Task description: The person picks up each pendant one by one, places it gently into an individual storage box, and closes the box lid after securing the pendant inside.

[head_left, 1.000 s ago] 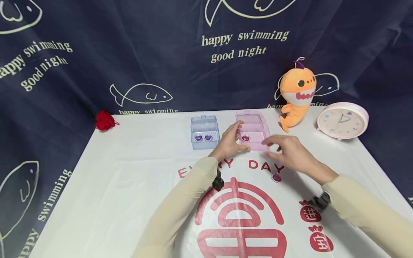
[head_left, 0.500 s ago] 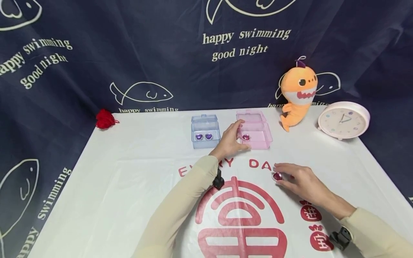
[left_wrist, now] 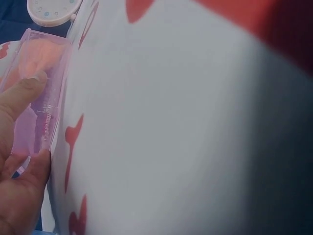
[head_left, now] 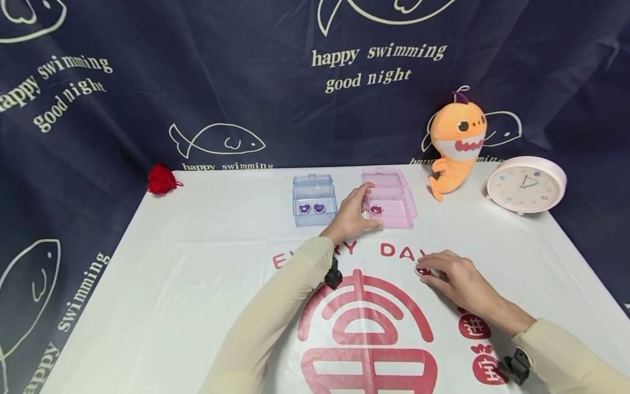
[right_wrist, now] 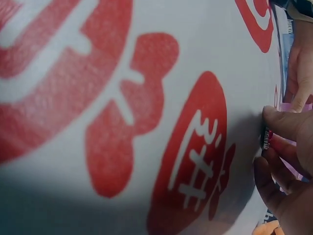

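Observation:
My left hand (head_left: 350, 216) grips the left side of a pink see-through box (head_left: 401, 213), thumb at its front and fingers behind. The box's lid is raised, and one red gem (head_left: 376, 210) with a silvery beaded rim lies inside. In the left wrist view, thumb and fingers hold the box wall (left_wrist: 51, 105). My right hand (head_left: 460, 276) pinches another red gem (head_left: 420, 270) with a beaded rim at the tablecloth, in front of the box. The right wrist view shows that gem (right_wrist: 267, 138) between thumb and fingers, mostly covered.
Left of the pink box stands a blue see-through box (head_left: 315, 219), lid up, with two purple gems (head_left: 319, 208) inside. Behind on the right are an orange plush shark (head_left: 458, 145) and a pink clock (head_left: 526, 185). Red yarn (head_left: 162, 180) lies at the back left corner.
My right hand has moved from the pink box's right side down toward the front and pinched the red gem lying on the tablecloth. My left hand stays on the pink box.

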Demonstrator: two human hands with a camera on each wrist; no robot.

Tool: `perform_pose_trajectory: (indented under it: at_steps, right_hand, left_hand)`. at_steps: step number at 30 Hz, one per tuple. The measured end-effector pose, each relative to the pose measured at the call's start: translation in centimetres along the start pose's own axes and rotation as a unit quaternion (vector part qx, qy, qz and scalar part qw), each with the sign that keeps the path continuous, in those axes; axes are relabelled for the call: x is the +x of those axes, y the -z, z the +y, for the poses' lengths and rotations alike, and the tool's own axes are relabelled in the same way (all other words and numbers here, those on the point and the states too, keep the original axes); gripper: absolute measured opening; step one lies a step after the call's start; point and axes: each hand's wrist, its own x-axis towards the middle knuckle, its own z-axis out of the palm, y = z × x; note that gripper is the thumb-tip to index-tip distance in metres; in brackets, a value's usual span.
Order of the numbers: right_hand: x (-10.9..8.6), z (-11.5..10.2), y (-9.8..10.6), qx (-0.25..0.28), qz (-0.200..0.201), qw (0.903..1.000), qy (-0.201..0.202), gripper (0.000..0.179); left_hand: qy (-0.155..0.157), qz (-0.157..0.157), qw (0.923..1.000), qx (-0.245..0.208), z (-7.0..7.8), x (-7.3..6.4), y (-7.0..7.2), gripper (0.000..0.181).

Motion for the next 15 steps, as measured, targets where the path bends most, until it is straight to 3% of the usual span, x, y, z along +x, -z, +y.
perform_pose_trajectory:
  at_steps: [6,15]
  right_hand:
    - [0.2,0.0,0.1,-0.002,0.013,0.9999,0.009,0.03]
    - [1.6,-0.8,1.7,0.007,0.101,0.9919,0.077,0.031]
  left_hand:
    - [-0.001,-0.004,1.0,-0.006,0.1,0.0,0.0,0.095]
    - [0.0,-0.003,1.0,-0.009,0.0,0.1,0.1,0.095]
